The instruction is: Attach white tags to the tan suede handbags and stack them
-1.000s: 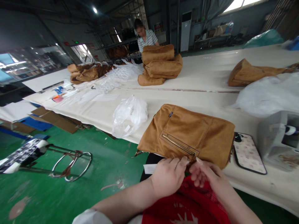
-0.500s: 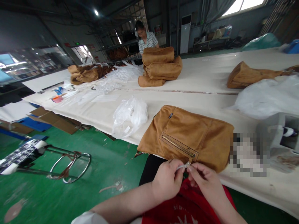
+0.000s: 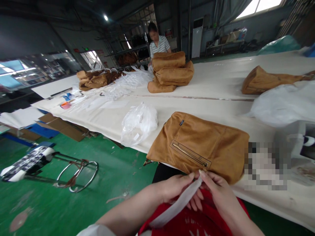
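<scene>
A tan leather bag (image 3: pixel 209 137) lies flat at the table's near edge, its front zipper (image 3: pixel 189 153) facing up. A white strip of thin, soft material (image 3: pixel 178 206) hangs from just below the zipper's near end down over my red apron (image 3: pixel 197 226). My right hand (image 3: pixel 216 186) pinches the strip's upper end between thumb and fingers. Close beside it, my left hand (image 3: pixel 183 188) has its thumb pressed in at the same spot, its other fingers loosely bent behind the strip. Whatever lies between the left thumb and finger is hidden, and the zipper pull cannot be seen.
A crumpled clear plastic bag (image 3: pixel 139 124) lies left of the leather bag. Stacked tan bags (image 3: pixel 172 72) stand across the table, a co-worker (image 3: pixel 159 44) behind them. To the right are a grey bin (image 3: pixel 286 144) and more plastic (image 3: pixel 283 101). A stool (image 3: pixel 29 162) lies on the green floor.
The white strip, earlier a short twisted piece between my fingertips, now hangs long and flat toward my lap. My left fingers have loosened from a tight curl. The bag stays put.
</scene>
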Motion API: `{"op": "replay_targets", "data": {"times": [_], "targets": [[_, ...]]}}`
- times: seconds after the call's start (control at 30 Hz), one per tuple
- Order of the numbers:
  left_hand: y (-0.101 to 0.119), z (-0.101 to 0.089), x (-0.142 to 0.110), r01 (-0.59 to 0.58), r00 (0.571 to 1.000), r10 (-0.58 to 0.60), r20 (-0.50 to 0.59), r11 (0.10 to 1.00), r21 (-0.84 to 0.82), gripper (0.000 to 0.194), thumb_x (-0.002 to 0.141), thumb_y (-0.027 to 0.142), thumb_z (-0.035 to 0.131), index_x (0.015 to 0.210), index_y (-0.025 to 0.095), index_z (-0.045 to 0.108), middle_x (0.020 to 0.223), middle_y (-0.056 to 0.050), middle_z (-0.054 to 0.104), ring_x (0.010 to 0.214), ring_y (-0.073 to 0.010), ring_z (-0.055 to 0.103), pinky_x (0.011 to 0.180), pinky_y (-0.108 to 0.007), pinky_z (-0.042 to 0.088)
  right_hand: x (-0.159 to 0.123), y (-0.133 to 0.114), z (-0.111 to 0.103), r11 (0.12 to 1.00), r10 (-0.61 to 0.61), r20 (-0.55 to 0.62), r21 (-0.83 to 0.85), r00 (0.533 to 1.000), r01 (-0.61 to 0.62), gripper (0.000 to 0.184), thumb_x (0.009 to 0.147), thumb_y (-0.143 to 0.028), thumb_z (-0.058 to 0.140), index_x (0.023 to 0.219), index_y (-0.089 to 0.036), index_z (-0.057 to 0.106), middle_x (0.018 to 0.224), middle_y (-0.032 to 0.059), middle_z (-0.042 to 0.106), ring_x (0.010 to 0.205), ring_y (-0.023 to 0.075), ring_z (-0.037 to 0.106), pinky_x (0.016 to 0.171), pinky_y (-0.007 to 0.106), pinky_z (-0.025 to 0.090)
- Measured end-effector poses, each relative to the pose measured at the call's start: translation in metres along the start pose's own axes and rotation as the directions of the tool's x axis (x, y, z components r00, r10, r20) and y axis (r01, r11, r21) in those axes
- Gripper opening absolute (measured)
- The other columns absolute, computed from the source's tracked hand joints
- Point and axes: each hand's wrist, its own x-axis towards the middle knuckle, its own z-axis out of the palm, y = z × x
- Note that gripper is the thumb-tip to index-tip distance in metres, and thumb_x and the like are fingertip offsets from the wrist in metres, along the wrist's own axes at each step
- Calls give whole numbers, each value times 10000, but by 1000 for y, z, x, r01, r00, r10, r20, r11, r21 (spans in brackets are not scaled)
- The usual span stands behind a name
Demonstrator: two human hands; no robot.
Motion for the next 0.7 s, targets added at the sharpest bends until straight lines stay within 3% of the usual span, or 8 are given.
{"op": "replay_targets", "data": {"times": [0.1, 0.23, 0.27, 0.4, 0.43, 0.5, 0.6, 0.7], "targets": [[5, -15, -12, -179, 942, 244, -231, 947, 268, 695, 844, 740, 411, 896, 113, 705, 808, -106, 720, 721, -198, 653, 716, -312, 494, 2, 4, -1, 999, -2, -95, 42, 995, 6, 448, 698, -602, 736, 634, -161, 691, 548, 5, 581, 524, 119, 477, 525, 226, 409], [15, -47, -33, -298, 776, 458, -434, 873, 387, 640, 885, 682, 407, 946, 107, 681, 864, -126, 727, 782, -208, 667, 763, -332, 512, 3, 1, -3, 999, -6, -138, -37, 990, 1, 477, 713, -639, 691, 645, -167, 689, 577, 15, 599, 537, 130, 497, 505, 222, 414], [18, -56, -39, -321, 692, 524, -497, 840, 438, 597, 897, 651, 423, 966, 113, 672, 883, -123, 725, 800, -208, 667, 772, -332, 513, 2, 0, -4, 995, -7, -105, -102, 994, -3, 482, 733, -650, 662, 701, -171, 709, 605, 25, 624, 566, 147, 532, 522, 229, 439], [24, -95, -62, -252, 219, 685, -695, 728, 638, 446, 920, 544, 459, 1055, 157, 634, 988, -107, 712, 934, -229, 658, 849, -342, 503, -4, 1, -19, 929, -8, -4, -370, 1000, 6, 537, 778, -685, 561, 936, -201, 728, 699, 44, 693, 614, 182, 608, 564, 254, 507], [24, -104, -67, -232, 157, 674, -722, 735, 637, 439, 925, 530, 446, 1076, 159, 624, 1019, -111, 708, 961, -234, 655, 854, -339, 503, -5, 2, -26, 911, 0, -14, -413, 1000, -6, 555, 774, -698, 545, 956, -207, 727, 725, 50, 706, 607, 185, 616, 562, 261, 517], [22, -120, -74, -174, 143, 623, -769, 781, 600, 453, 945, 507, 380, 1125, 154, 600, 1078, -122, 698, 1000, -236, 654, 850, -329, 507, -7, 5, -41, 874, 19, -62, -484, 998, -47, 590, 750, -731, 530, 927, -209, 737, 761, 67, 723, 601, 198, 633, 559, 277, 536], [16, -135, -77, -24, 214, 567, -796, 817, 576, 425, 936, 467, 396, 1129, 153, 608, 1111, -128, 693, 1044, -246, 645, 894, -334, 481, -10, 7, -67, 829, -16, -181, -553, 983, -89, 611, 709, -758, 544, 860, -204, 753, 772, 87, 733, 645, 229, 668, 602, 298, 565], [10, -139, -69, 59, 288, 558, -779, 801, 596, 325, 841, 425, 587, 1006, 157, 665, 1008, -125, 713, 979, -275, 655, 886, -354, 464, -13, 6, -89, 818, -118, -282, -571, 952, -68, 583, 706, -741, 564, 841, -207, 754, 771, 88, 740, 675, 246, 689, 618, 300, 578]]}}
